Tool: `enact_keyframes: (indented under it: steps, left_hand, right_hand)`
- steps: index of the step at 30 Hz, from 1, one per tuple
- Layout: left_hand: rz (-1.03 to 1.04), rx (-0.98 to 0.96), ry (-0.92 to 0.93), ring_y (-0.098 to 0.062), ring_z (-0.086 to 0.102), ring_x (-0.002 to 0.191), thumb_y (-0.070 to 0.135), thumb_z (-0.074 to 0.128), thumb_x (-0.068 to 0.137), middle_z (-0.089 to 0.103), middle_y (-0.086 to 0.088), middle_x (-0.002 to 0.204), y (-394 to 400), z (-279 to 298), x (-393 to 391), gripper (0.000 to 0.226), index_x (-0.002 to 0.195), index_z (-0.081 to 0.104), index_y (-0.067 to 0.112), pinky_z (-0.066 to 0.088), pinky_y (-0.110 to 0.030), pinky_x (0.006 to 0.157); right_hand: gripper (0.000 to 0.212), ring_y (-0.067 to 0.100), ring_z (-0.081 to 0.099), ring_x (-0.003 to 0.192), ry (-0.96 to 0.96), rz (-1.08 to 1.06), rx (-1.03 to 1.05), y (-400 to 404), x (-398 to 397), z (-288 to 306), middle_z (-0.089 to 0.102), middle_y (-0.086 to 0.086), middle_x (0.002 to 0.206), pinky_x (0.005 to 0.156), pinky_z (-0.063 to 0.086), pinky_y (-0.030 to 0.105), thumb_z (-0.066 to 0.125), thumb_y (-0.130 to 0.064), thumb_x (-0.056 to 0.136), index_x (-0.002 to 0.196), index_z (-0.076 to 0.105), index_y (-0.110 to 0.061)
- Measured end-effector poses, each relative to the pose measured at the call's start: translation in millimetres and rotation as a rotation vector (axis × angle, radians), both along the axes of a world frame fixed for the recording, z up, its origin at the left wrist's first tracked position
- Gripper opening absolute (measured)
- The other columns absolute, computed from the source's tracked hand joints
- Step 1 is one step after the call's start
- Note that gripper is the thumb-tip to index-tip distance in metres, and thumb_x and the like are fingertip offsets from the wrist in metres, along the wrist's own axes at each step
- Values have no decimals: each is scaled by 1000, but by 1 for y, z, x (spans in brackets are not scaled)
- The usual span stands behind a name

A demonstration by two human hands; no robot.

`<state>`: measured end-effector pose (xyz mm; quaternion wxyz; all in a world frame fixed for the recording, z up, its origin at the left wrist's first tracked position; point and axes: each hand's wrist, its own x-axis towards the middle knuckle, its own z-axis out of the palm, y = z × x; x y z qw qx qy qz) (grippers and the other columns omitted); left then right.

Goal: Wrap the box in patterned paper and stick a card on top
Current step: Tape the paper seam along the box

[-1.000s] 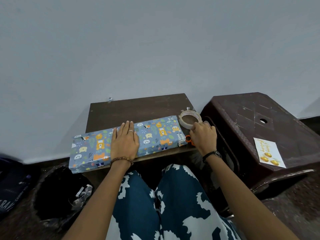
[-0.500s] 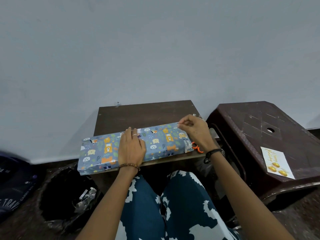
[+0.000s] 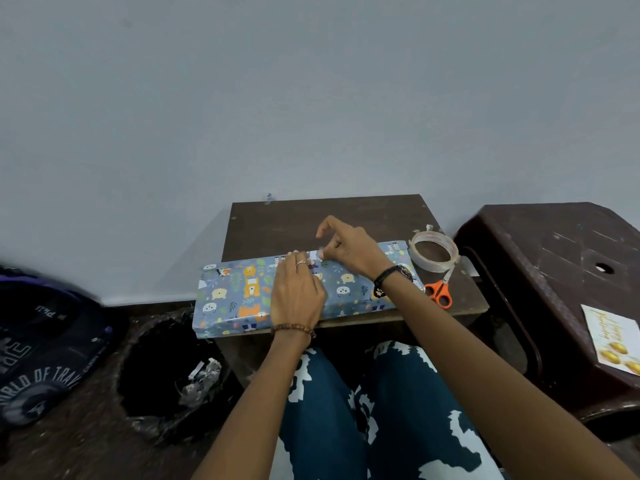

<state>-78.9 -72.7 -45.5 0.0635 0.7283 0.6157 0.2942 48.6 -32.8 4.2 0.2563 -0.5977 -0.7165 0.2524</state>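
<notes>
Orange scissors [image 3: 439, 293] beside tape roll [image 3: 434, 251], right of wrapped box [image 3: 242, 292].

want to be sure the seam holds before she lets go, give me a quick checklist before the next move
1. Box steadied: left hand lies flat on the wrapped box. ok
2. Tape on seam: right hand pinches a small white tape piece at the far top edge. Whether it is fully stuck: cannot tell
3. Box supported: its left end overhangs the small table. not ok
4. More tape in reach: tape roll sits just right of the box. ok
5. Scissors ready beside the roll. ok
6. Card on top: it lies on the stool. not ok
</notes>
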Motion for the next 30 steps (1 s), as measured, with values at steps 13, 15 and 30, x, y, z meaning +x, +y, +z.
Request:
enact_keyframes:
  steps: [13,15,30]
  left_hand:
    - [-55,94,41,-39,64,91,-2,71,70,65,-22,100,6,-6,-3,28,97,68,3,56,-49,80]
    - [-56,104,75,-38,66,87,-1,76,66,66,-21,96,5,-6,-2,29,93,69,4,57,-47,76]
    - [-63,78,124,-37,64,89,0,74,67,65,-21,99,5,-5,-2,27,93,68,2,57,-46,78]
  right_hand:
    - [54,31,62,80,-209,-146,21,11,-14,-5,64,8,87,77,50,45,72,-20,76,113,34,-14]
    - [61,26,59,83,-180,-190,-23,12,-8,-6,60,2,88,80,47,44,78,-29,72,112,35,-15]
    - [19,24,48,105,-130,-537,-17,10,-20,-26,62,3,93,80,23,36,47,-19,88,105,52,-16]
